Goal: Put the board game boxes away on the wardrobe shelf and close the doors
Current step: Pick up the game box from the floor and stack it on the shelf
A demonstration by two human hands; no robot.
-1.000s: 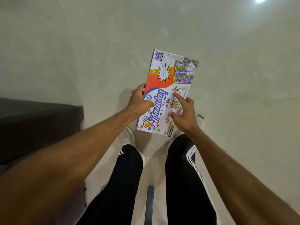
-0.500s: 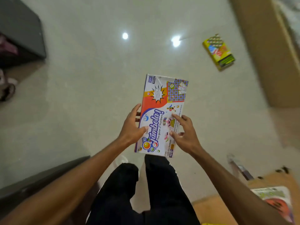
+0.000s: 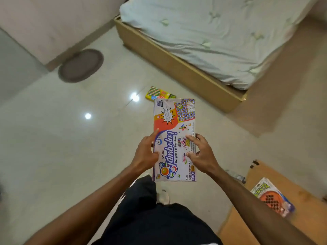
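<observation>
I hold a flat white, orange and purple Tambola game box (image 3: 174, 124) level in front of me, its long side pointing away. My left hand (image 3: 146, 154) grips its left edge, thumb on top. My right hand (image 3: 201, 154) grips the right edge, fingers spread over the lid. A yellow game box (image 3: 159, 93) lies on the floor just beyond, partly hidden by the held box. A game pack with an orange peg board (image 3: 272, 197) lies on a wooden surface (image 3: 300, 183) at lower right. No wardrobe is in view.
A bed with a pale sheet (image 3: 221, 32) on a low wooden frame (image 3: 177, 68) fills the upper right. A round brown mat (image 3: 80, 65) lies on the glossy tiled floor at upper left by a wall. My dark-trousered legs are below the box.
The view has swung round: the dark furniture at left is gone, and the bed, mat and wooden surface have come into sight. Both hands keep the same grip on the Tambola box.
</observation>
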